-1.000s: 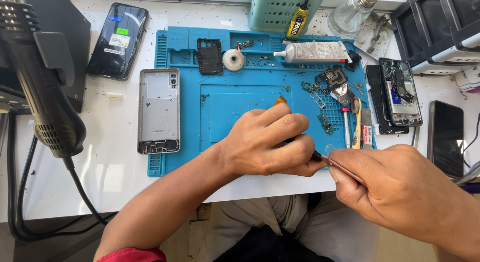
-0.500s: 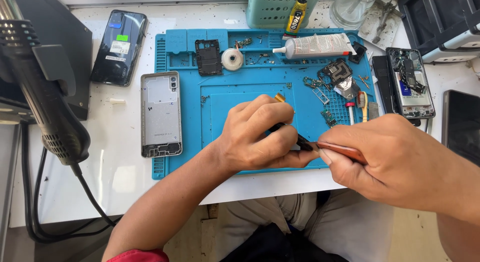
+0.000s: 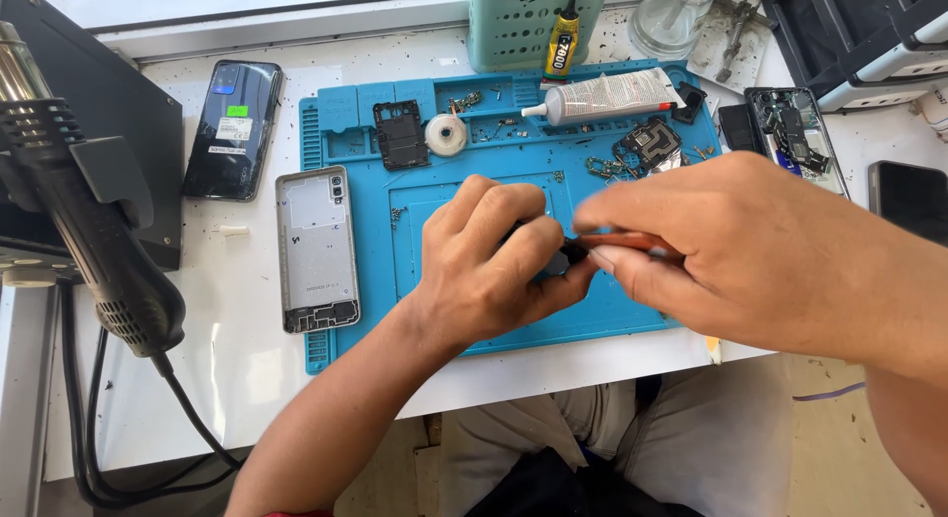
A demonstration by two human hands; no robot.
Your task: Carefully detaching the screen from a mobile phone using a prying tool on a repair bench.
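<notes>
Hands meet over the blue repair mat on the white surface. Left hand closes its grip around a small dark part. Right hand, at three o'clock, pinches an orange-handled tool lying horizontally, tip touching the part.

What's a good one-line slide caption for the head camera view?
Left hand grips a small dark part while right hand applies an orange-handled tool over a blue repair mat.

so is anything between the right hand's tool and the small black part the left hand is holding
Nothing visible. The left hand pinches the small black part over the blue mat, and the orange tool in the right hand meets it directly. The fingers hide the exact contact point.
</notes>
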